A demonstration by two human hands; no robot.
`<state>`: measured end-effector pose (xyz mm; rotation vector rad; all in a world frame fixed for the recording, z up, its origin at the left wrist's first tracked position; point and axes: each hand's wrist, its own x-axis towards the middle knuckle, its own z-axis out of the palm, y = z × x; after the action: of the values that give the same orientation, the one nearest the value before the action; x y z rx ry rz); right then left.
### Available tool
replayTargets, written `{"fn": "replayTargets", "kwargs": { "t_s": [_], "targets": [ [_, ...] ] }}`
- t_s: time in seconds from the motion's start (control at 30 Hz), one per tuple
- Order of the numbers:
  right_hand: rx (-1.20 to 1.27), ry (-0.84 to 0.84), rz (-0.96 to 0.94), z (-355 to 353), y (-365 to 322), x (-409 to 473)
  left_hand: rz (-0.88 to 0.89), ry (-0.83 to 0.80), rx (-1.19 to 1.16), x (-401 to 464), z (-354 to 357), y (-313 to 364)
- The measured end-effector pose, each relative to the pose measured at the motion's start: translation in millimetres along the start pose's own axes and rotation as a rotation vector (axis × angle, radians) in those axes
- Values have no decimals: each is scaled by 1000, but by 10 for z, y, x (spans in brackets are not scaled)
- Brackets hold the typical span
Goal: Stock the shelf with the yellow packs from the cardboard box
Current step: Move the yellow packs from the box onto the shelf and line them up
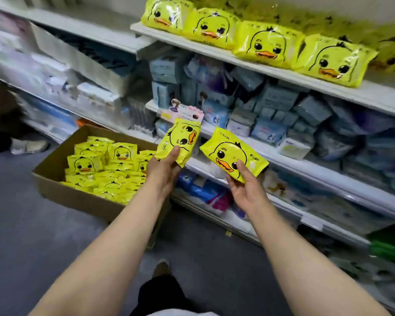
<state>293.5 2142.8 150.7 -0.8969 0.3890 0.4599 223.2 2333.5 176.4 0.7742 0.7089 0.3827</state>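
Left hand (pixel 163 166) holding yellow pack (pixel 180 142), right hand (pixel 245 187) another (pixel 234 153)

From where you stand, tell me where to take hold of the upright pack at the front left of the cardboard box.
Take the upright front-left pack by its top edge, coming straight down from above. It stands on end among other packs in the cardboard box, so only the top seam is free; the box wall and neighbouring packs block its sides. Pinch thumb and fingers across its flat faces.
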Motion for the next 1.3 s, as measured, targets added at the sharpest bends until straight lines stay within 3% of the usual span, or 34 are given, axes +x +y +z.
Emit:
{"fn": "replayTargets", "kwargs": {
  "t_s": [0.37,0.6,0.87,1.17,1.3],
  "targets": [
    [190,-60,-391,-452,-1756,-692,-7,-444,15,-688,1790,-137],
    [248,-28,-521,-826,-2313,-958,-79,-656,-82,-1084,2471,-508],
    [326,-29,-604,-963,-2660,-1122,-116,-680,-225,-1352,2949,-625],
    [434,-68,-666,-868,-3083,-1013,-139,-768,-5,-1506,3599,-424],
    [465,-68,-704,-778,-3332,-817,-50,-811,81,-1363,3965,-317]
  ]
}}
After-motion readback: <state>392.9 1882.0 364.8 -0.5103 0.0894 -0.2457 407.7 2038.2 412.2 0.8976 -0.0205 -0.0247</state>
